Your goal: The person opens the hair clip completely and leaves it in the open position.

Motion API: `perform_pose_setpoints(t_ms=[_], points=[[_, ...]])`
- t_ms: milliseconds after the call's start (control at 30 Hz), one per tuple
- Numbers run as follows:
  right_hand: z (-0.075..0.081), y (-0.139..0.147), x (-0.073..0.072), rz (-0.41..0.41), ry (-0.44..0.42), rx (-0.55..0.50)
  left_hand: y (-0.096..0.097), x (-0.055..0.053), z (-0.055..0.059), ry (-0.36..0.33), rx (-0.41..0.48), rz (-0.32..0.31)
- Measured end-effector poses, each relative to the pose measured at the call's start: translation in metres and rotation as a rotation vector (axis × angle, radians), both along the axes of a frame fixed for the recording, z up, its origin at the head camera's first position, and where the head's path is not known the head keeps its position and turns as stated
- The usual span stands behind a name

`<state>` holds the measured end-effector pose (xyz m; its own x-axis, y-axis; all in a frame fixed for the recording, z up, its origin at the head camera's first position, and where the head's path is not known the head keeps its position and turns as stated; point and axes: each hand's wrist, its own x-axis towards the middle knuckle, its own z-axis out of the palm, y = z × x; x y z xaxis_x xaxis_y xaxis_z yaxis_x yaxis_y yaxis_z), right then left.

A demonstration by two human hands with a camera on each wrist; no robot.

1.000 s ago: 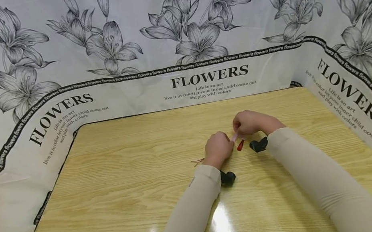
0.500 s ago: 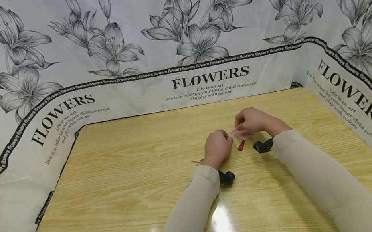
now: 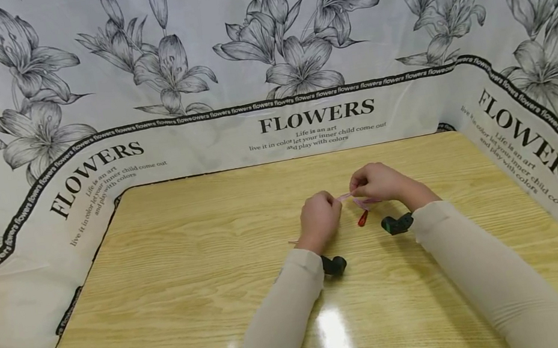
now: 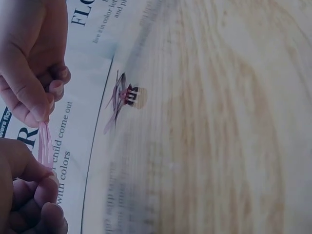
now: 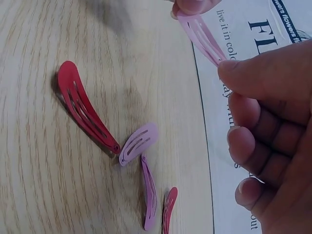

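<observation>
A pink snap hair clip (image 5: 202, 39) is stretched between my two hands, clear of the wooden table. My left hand (image 3: 321, 219) pinches one end of it between thumb and finger. The other end is pinched the same way by my right hand (image 3: 381, 181), its remaining fingers curled below in the right wrist view. Under the hands lie a red hair clip (image 5: 87, 107), a lilac clip (image 5: 139, 144) touching its narrow end, a purple clip (image 5: 148, 195) and another red one (image 5: 168, 209), cut off by the frame edge.
A thin brownish item (image 3: 292, 242) lies partly hidden behind the left wrist. Black wrist-camera mounts (image 3: 398, 224) sit under both wrists. White floral fabric (image 3: 315, 125) walls off the back and sides of the wooden table (image 3: 196, 309).
My left hand has moved slightly left and up, away from the right hand. More of the pink hair clip between them shows. The clips on the table now show more clearly.
</observation>
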<state>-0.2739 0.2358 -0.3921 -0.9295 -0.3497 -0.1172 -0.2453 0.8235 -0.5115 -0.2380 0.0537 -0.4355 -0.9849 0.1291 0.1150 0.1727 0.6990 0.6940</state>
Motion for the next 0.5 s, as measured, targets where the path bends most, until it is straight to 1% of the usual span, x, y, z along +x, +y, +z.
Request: perform_pose_setpoints(t_ms=[133, 300, 500], points=[[0.001, -0.002, 0.002, 0.005, -0.02, -0.027, -0.004, -0.002, 0.0, 0.027, 0.037, 0.005], [0.001, -0.005, 0.004, 0.021, -0.002, -0.056, -0.01, -0.006, 0.001, 0.066, 0.033, 0.019], [0.001, -0.011, 0.009, 0.02, -0.016, -0.118, -0.018, -0.007, 0.007, 0.064, 0.05, 0.004]])
